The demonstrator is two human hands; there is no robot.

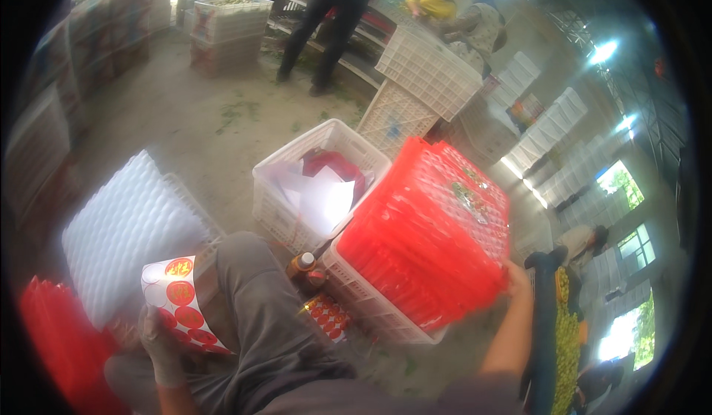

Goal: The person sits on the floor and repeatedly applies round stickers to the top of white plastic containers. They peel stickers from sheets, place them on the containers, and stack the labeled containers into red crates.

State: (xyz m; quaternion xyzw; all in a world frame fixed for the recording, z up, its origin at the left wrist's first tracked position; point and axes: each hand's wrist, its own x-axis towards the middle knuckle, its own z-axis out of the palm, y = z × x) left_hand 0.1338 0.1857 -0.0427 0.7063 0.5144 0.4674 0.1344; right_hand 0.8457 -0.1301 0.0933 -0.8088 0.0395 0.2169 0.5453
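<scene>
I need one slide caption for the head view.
Left hand holds a sticker sheet; right hand touches the red stack.

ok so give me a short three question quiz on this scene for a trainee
1. Which hand holds the sheet of round red stickers?
2. True or false: the right hand is at the white textured stack.
3. Fill in: the loose white paper lies inside a white ____.

Key:
1. The left hand.
2. False; it is at the edge of the red stack.
3. Crate.
</scene>
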